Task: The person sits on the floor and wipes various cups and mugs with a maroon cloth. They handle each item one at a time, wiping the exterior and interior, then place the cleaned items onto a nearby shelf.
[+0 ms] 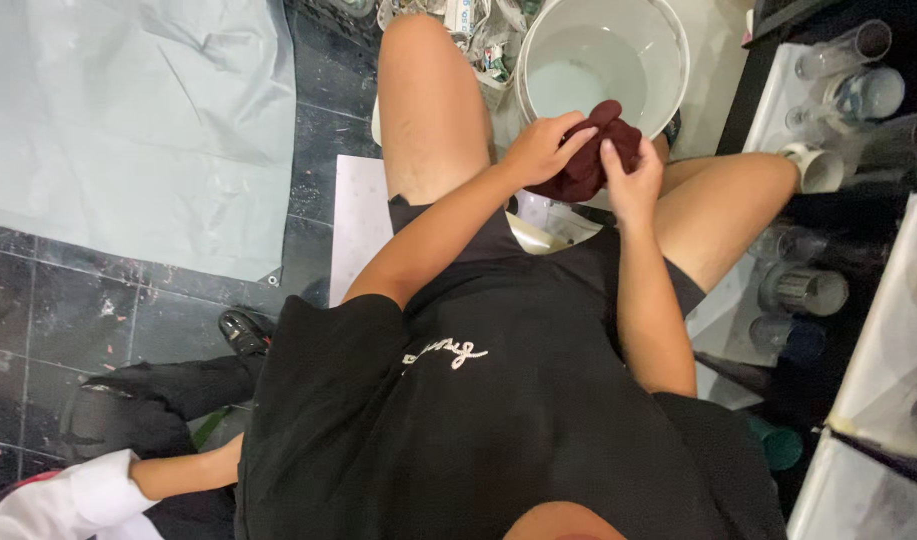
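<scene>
I sit looking down over my black shirt and bare knees. Both hands hold a crumpled dark red cloth (590, 160) between my knees, just in front of a white bucket (678, 45) with pale water in it. My left hand (541, 148) grips the cloth from the left, fingers laid over its top. My right hand (630, 180) pinches it from the right side. The cloth hangs over the near rim of the bucket.
A pale grey plastic sheet (138, 120) covers the dark tiled floor at left. Several glasses and a white cup (813, 168) stand on a rack at right. Another person's white sleeve and forearm (108, 490) and a black shoe (243, 330) are at lower left.
</scene>
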